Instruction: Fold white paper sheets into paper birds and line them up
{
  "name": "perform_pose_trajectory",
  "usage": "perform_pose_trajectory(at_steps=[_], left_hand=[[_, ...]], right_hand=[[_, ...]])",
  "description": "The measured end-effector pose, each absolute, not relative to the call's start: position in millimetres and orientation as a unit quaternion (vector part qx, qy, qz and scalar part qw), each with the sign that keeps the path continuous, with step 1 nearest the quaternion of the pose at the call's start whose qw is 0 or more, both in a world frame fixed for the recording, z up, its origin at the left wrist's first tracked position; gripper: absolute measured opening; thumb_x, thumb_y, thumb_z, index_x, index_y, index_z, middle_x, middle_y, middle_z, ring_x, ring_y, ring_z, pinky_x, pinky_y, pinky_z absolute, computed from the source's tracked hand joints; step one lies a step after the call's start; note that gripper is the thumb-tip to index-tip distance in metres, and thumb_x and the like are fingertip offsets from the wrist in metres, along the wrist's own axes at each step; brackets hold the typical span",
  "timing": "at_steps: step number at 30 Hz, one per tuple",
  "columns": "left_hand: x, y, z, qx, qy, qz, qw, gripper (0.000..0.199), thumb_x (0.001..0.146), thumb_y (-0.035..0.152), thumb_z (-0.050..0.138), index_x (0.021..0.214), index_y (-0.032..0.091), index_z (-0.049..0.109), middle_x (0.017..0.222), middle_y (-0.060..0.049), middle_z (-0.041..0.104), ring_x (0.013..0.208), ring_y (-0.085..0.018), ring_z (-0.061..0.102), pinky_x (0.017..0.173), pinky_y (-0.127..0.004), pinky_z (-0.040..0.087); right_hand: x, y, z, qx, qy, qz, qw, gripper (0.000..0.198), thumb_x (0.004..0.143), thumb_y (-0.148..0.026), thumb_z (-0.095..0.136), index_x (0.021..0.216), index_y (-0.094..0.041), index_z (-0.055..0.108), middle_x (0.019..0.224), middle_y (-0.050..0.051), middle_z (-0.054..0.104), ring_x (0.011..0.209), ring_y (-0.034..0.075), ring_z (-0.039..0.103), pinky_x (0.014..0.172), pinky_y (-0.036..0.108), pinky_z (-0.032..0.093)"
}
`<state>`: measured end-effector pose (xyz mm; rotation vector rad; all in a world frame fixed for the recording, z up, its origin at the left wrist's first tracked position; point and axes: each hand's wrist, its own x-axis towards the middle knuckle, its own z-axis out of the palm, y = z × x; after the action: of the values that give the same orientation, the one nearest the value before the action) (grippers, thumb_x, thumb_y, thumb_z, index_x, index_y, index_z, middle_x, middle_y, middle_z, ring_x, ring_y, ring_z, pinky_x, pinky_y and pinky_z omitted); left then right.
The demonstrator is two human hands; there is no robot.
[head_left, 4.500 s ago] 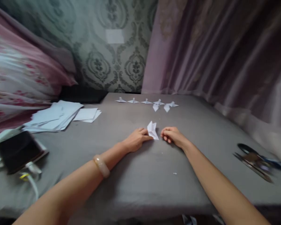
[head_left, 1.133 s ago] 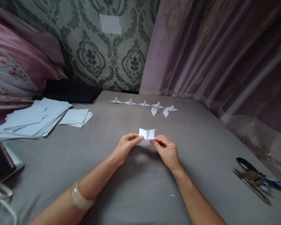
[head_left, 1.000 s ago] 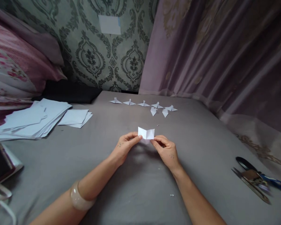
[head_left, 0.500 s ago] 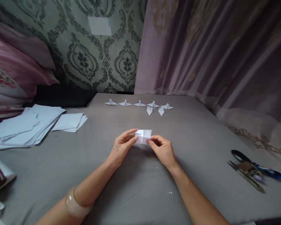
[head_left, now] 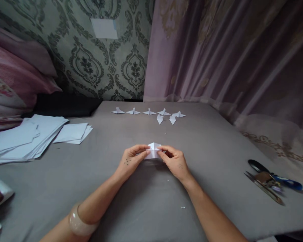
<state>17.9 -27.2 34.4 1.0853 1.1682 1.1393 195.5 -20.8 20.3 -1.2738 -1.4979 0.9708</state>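
A small creased piece of white paper (head_left: 153, 152) is held up between my two hands over the grey-covered table. My left hand (head_left: 135, 157) pinches its left edge between thumb and fingers. At the right edge, my right hand (head_left: 173, 159) grips it the same way. Crossing fold lines show on the paper, and its sides are bent in under my fingers. Farther back stands a row of folded white paper birds (head_left: 149, 112), with two smaller folded pieces (head_left: 160, 119) just in front of its right end.
To the left lie a pile of white sheets (head_left: 27, 139) and a smaller stack of paper squares (head_left: 72, 132). Scissors (head_left: 264, 188) and a blue-handled tool (head_left: 288, 182) lie at the right. Tiny paper scraps (head_left: 183, 207) are on the cloth. A curtain (head_left: 204, 60) hangs behind.
Both hands now pinch the paper higher on its sides, and its flat top edge has become a peak as the sides bend in. The view has shifted slightly.
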Motion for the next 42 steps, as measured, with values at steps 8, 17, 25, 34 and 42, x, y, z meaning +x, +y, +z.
perform_pose_trajectory(at_steps=[8, 17, 25, 34, 42], left_hand=[[16.2, -25.9, 30.1, 0.519, 0.496, 0.477, 0.506, 0.014, 0.069, 0.031, 0.073, 0.078, 0.020, 0.073, 0.080, -0.004, 0.071, 0.081, -0.019, 0.062, 0.079, -0.028, 0.045], [14.0, -27.5, 39.0, 0.608, 0.490, 0.460, 0.422, 0.012, 0.074, 0.032, 0.069, 0.074, 0.021, 0.073, 0.077, -0.003, 0.064, 0.077, -0.017, 0.057, 0.078, -0.028, 0.042], [12.9, -25.9, 31.1, 0.598, 0.436, 0.483, 0.468, 0.015, 0.070, 0.032, 0.073, 0.068, 0.019, 0.067, 0.104, -0.006, 0.062, 0.101, -0.020, 0.055, 0.093, -0.031, 0.037], [23.7, -30.7, 32.9, 0.418, 0.454, 0.490, 0.616, 0.023, 0.068, 0.033, 0.075, 0.066, 0.015, 0.061, 0.070, -0.002, 0.067, 0.069, -0.013, 0.060, 0.071, -0.026, 0.044], [27.0, -32.8, 38.3, 0.426, 0.469, 0.492, 0.597, 0.024, 0.065, 0.033, 0.076, 0.066, 0.016, 0.060, 0.071, 0.000, 0.066, 0.069, -0.012, 0.059, 0.070, -0.025, 0.045]], right_hand=[[194.2, -20.7, 17.8, -0.471, -0.622, 0.396, 0.484, 0.013, 0.077, -0.030, 0.066, 0.083, -0.022, 0.074, 0.080, 0.002, 0.064, 0.062, 0.010, 0.054, 0.055, 0.021, 0.044], [193.6, -22.3, 23.6, -0.458, -0.639, 0.375, 0.490, 0.012, 0.077, -0.031, 0.067, 0.083, -0.024, 0.075, 0.090, 0.003, 0.059, 0.064, 0.009, 0.053, 0.060, 0.023, 0.045], [195.8, -28.0, 36.9, -0.434, -0.620, 0.505, 0.415, 0.019, 0.080, -0.037, 0.063, 0.084, -0.020, 0.070, 0.074, 0.000, 0.063, 0.053, 0.008, 0.049, 0.052, 0.021, 0.042], [191.0, -29.7, 38.7, -0.422, -0.548, 0.553, 0.465, 0.024, 0.077, -0.039, 0.064, 0.091, -0.021, 0.056, 0.074, -0.001, 0.062, 0.052, 0.008, 0.052, 0.048, 0.021, 0.046], [187.7, -31.9, 28.3, -0.488, -0.583, 0.468, 0.451, 0.024, 0.075, -0.040, 0.068, 0.082, -0.018, 0.063, 0.062, -0.002, 0.059, 0.049, 0.009, 0.049, 0.047, 0.022, 0.042]])
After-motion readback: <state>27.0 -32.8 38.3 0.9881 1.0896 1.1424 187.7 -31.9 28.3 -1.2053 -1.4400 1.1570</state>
